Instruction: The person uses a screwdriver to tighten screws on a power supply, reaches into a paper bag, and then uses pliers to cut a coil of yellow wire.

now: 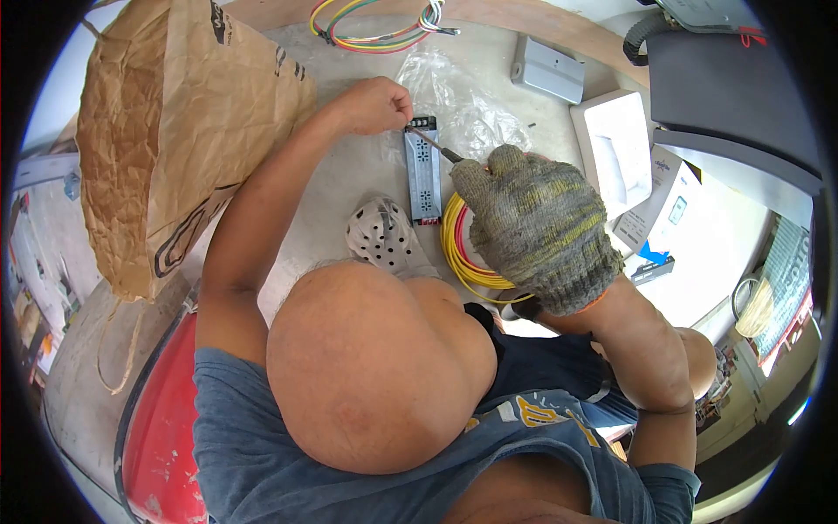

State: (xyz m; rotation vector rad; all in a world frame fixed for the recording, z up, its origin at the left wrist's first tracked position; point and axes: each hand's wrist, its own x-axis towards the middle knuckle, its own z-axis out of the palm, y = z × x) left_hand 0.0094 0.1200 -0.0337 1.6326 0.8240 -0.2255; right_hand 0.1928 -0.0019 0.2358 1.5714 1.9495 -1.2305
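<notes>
Head camera: a slim metal box [423, 175] is set on the pale floor [343, 185], its silvery casing pierced in patterns, and a screwdriver [449, 155] is angled at its black terminal end [423, 122]; terminal work seems in hand, its direction unclear. The handle is gripped in the right hand [541, 218], gloved in coarse grey-and-yellow knit; beside the tip, the bare left hand's [380, 105] fingers are curled closed, any pinched item hidden. A steady tip seems called for next. Nearby, smooth yellow-and-red wire [453, 244] is coiled round; crinkled clear plastic [463, 100] is spread behind.
</notes>
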